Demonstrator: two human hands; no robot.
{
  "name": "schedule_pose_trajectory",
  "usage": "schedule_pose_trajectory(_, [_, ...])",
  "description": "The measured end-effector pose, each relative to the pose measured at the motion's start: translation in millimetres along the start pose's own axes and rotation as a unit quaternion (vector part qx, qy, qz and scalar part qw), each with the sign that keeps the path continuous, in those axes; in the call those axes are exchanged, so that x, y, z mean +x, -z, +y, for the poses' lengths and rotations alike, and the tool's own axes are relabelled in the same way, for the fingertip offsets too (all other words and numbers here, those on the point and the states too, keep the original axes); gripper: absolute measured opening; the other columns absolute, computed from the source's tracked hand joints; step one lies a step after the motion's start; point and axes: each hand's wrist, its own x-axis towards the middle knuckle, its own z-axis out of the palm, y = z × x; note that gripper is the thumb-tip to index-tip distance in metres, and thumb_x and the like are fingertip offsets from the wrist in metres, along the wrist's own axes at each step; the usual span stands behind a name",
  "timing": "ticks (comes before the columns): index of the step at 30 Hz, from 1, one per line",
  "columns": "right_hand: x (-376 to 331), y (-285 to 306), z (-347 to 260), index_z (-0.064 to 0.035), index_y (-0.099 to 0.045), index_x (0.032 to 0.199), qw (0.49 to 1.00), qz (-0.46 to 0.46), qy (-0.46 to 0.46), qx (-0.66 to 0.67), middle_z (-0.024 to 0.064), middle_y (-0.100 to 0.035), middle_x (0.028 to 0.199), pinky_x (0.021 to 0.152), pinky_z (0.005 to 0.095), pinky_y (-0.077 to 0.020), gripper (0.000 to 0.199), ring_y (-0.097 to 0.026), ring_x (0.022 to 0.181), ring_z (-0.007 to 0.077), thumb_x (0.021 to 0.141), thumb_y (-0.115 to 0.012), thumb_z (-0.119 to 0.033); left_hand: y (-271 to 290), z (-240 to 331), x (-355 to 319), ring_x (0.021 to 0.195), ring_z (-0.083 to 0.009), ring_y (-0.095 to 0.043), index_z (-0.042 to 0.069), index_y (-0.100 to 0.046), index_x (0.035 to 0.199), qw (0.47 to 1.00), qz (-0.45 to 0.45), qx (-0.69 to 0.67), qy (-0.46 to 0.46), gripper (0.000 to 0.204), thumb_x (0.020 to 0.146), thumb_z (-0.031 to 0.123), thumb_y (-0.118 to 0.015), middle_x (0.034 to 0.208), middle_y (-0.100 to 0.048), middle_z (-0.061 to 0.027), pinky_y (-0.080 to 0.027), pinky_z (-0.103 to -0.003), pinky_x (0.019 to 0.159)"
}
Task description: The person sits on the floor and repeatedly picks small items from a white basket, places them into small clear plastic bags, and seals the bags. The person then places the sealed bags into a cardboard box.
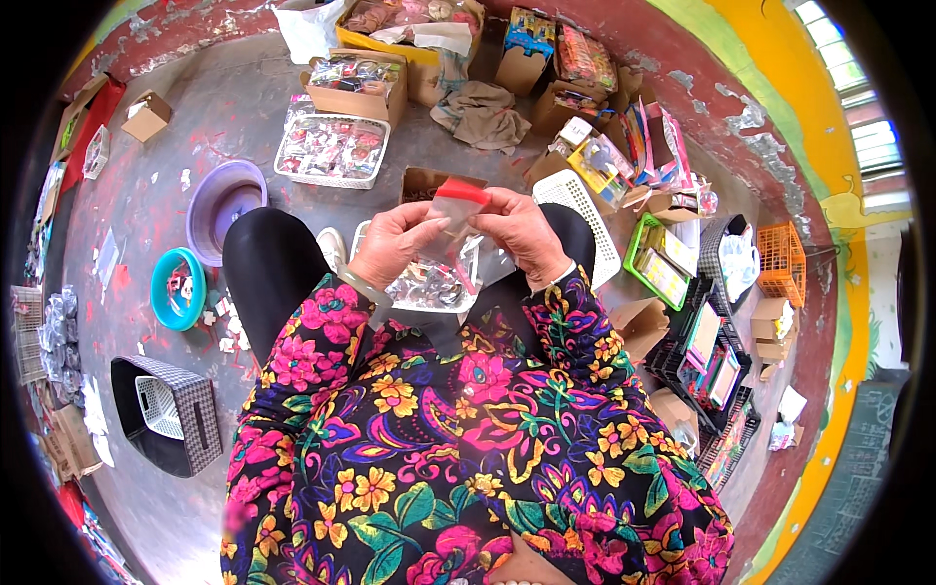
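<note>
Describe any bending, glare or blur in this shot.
Head view: the yellow wall band bows outward, with black corners; head view: the window and lower-left floor look washed out; head view: left hand, right hand and bag look fairly sharp, the rim softer.

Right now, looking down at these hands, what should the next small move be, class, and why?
Probably to part the top of the red-topped clear plastic bag gently: the left hand and right hand both pinch it, one at each side, though whether its mouth is open can't be told.
</note>
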Motion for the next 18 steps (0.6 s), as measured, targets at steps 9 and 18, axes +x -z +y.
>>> schedule_pose_trajectory(9, [-6, -8, 0, 0.0028, -0.064, 0.09, 0.993, 0.097, 0.056, 0.039, 0.0031, -0.062, 0.082, 0.066, 0.0212, -0.0445, 0.013, -0.056, 0.072, 0.0093, 0.078, -0.062, -0.004, 0, 7, -3, 0.073, -0.0054, -0.054, -0.001, -0.063, 0.096, 1.0, -0.008, 0.002, 0.003, 0.02, 0.082, 0.013, -0.061, 0.081, -0.062, -0.0003, -0.044, -0.019, 0.066])
schedule_pose_trajectory(18, [-1, 4, 7, 0.0034, -0.062, 0.097, 0.978, 0.068, 0.111, 0.164, 0.0055, -0.062, 0.088, 0.072, 0.0227, -0.0445, 0.019, -0.057, 0.079, 0.0113, 0.081, -0.061, -0.006, 0, 6, 1, 0.081, -0.0076, -0.056, -0.002, -0.058, 0.105, 0.999, -0.012, -0.031, -0.039, 0.028, 0.079, 0.007, -0.064, 0.092, -0.062, -0.0027, -0.045, -0.021, 0.073])
